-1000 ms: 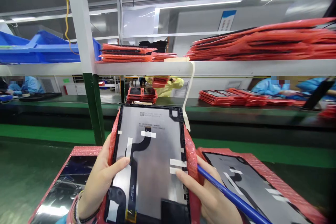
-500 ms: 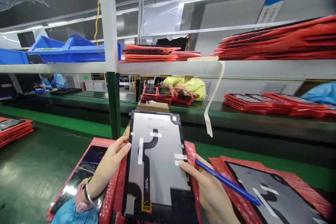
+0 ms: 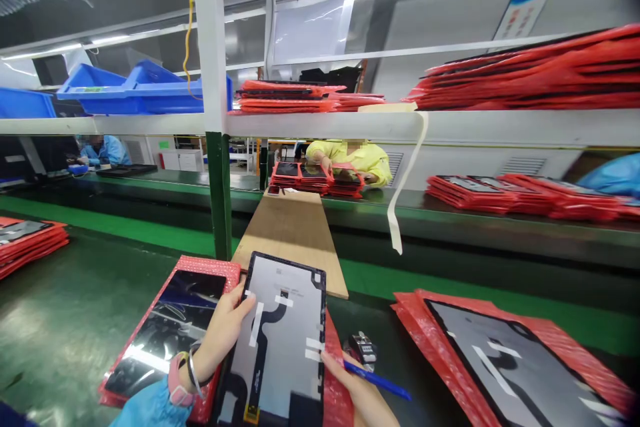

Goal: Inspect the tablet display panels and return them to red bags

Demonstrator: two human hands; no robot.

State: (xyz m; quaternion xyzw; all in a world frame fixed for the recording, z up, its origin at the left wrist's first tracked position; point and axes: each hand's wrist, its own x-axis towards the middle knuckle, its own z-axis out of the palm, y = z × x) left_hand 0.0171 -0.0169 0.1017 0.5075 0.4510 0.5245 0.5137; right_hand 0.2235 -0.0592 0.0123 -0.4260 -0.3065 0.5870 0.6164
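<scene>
Between my hands a tablet screen (image 3: 287,340) is tilted with its grey back toward me, showing white tape strips and a black flex cable. My left hand (image 3: 223,333) grips its left edge. The right edge is in my right hand (image 3: 363,397), which also keeps a blue pen (image 3: 383,381) sticking out to the right. Red bubble wrap (image 3: 336,373) shows behind the screen's right side. To the left, a glossy black screen (image 3: 167,327) lies on red bubble wrap. Another grey-backed screen (image 3: 520,360) rests on red bubble bags at the right.
A wooden board (image 3: 295,227) bridges the gap to the far bench, where a person in yellow (image 3: 350,157) handles red-wrapped screens. A small metallic object (image 3: 363,349) lies behind my right hand. A shelf (image 3: 320,123) with red stacks and blue bins (image 3: 135,90) crosses above; tape hangs from it.
The held screen has moved down and slightly left, together with both hands and the pen. The wooden board and the small metallic object are now uncovered.
</scene>
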